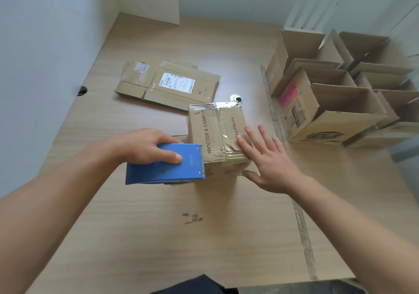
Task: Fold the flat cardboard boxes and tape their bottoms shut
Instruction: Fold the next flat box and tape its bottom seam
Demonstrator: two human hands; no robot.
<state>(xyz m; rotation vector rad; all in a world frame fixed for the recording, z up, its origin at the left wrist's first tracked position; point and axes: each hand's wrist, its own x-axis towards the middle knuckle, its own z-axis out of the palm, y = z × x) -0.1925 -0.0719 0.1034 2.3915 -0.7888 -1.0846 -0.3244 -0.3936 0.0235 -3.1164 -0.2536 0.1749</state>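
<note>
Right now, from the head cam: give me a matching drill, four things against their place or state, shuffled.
Things:
1. blue tape dispenser
2. taped box
3. flattened box
4. open boxes

States:
a. lies flat on the far side of the table
b. gripped by the left hand
c. stand with flaps up at the right
d. touched by the right hand, fingers straight

Pairs: 1-b, 2-d, 3-a, 4-c
</note>
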